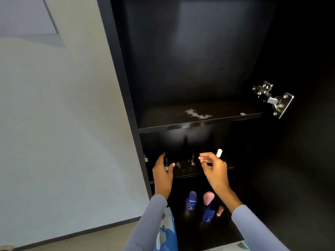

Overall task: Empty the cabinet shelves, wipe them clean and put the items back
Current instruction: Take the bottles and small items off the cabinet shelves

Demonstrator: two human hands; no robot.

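1. Your left hand (163,171) grips a small dark bottle (166,164) at the middle shelf (183,173), left end.
2. Your right hand (213,170) pinches a white-capped tube (218,153) above the same shelf's right side.
3. 1 more small dark bottle (192,161) stands between your hands.
4. Top shelf (163,120) carries white smears.
5. Bottom shelf (181,229): 2 blue bottles (190,201), 1 pink-capped, and a small orange item (220,211) just beside.
6. Open door hinge (272,98) on the right.

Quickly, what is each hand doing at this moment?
Left hand: grips a small dark bottle.
Right hand: holds a small white-capped item.
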